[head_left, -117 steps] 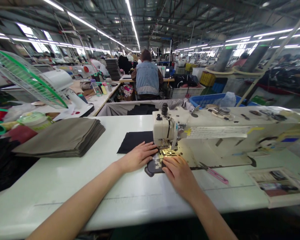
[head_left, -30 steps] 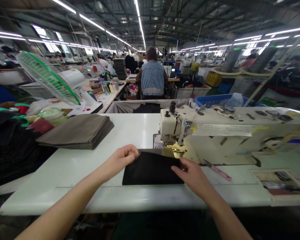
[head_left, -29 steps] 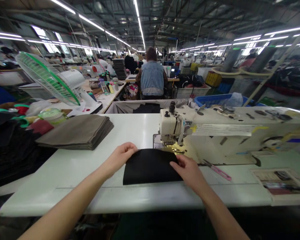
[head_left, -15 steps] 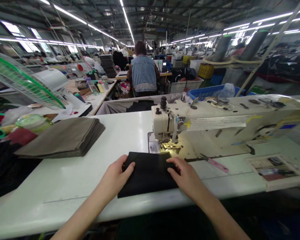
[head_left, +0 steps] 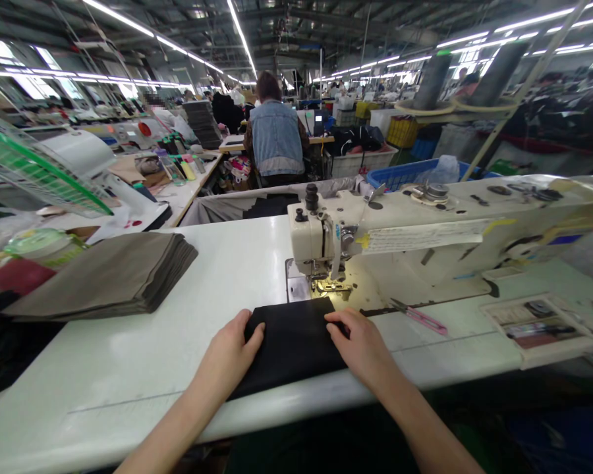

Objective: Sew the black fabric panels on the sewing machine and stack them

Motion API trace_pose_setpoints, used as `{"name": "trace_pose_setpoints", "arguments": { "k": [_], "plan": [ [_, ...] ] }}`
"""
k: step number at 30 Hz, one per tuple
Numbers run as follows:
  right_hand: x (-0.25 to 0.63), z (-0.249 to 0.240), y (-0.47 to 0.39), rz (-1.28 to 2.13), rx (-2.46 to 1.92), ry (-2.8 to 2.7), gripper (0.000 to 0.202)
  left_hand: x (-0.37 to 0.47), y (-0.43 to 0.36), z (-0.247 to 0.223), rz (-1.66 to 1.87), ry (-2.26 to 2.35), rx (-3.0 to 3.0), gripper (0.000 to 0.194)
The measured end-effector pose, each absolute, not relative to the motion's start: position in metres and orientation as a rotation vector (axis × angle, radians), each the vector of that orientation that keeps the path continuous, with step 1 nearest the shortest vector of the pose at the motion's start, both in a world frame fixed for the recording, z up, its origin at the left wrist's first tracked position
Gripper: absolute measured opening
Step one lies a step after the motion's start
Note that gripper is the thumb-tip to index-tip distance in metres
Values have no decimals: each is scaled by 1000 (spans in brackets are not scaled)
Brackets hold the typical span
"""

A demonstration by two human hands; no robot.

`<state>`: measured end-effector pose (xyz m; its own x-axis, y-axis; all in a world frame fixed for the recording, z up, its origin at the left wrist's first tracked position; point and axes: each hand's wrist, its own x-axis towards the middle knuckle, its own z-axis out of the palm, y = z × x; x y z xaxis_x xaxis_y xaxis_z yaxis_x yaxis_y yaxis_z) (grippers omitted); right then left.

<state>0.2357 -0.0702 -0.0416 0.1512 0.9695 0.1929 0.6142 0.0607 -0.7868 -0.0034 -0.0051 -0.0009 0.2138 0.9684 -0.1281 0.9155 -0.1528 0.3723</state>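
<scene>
A black fabric piece lies flat on the pale table, its near edge reaching the table's front edge. My left hand grips its left edge, with the thumb on top and the other fingers partly hidden. At the right edge, my right hand pinches the fabric's upper corner between thumb and fingers. Just beyond the fabric stands a cream sewing machine; its lamp lights the presser foot and needle plate. The fabric's far edge stops short of the foot.
Pink-handled thread snips lie right of my right hand, near a tray of small parts. A stack of grey-brown fabric pieces sits at the left, before a fan. Ahead, a person in a denim vest sits facing away.
The camera view has shifted slightly, moving the machine and table leftward in the picture. My right hand's fingertips have drawn closer together on the fabric's corner. Both hands stay on the fabric.
</scene>
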Motion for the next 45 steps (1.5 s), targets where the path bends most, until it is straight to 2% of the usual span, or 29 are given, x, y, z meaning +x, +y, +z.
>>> {"name": "trace_pose_setpoints", "arguments": {
  "k": [9,13,18,30,33,36,38,40,42,45],
  "plan": [
    [234,-38,-68,544,-1729,-1582,15,-2,-4,-2,198,1762,2130,16],
    [238,-34,-71,288,-1699,-1787,17,-6,-3,0,298,1794,2045,22],
    [245,-49,-77,17,-1459,-1949,22,-13,-4,-1,349,1808,1966,21],
    [247,-60,-81,-47,-1410,-1971,25,-15,-6,-5,377,1793,1970,24],
    [248,-61,-82,-32,-1426,-1981,23,-14,-8,-6,337,1803,1996,20],
    [248,-60,-80,-22,-1427,-1994,23,-15,-10,-4,251,1840,2124,5],
    [245,-57,-77,12,-1391,-2028,27,-14,-10,0,231,1776,2378,15],
    [238,-53,-72,73,-1344,-2083,40,-10,-9,5,190,1476,2700,29],
    [226,-49,-67,123,-1365,-2107,46,-2,-9,7,75,1158,2856,30],
    [205,-45,-65,79,-1533,-2053,38,18,-19,-2,36,1210,2819,29]
  ]
}}
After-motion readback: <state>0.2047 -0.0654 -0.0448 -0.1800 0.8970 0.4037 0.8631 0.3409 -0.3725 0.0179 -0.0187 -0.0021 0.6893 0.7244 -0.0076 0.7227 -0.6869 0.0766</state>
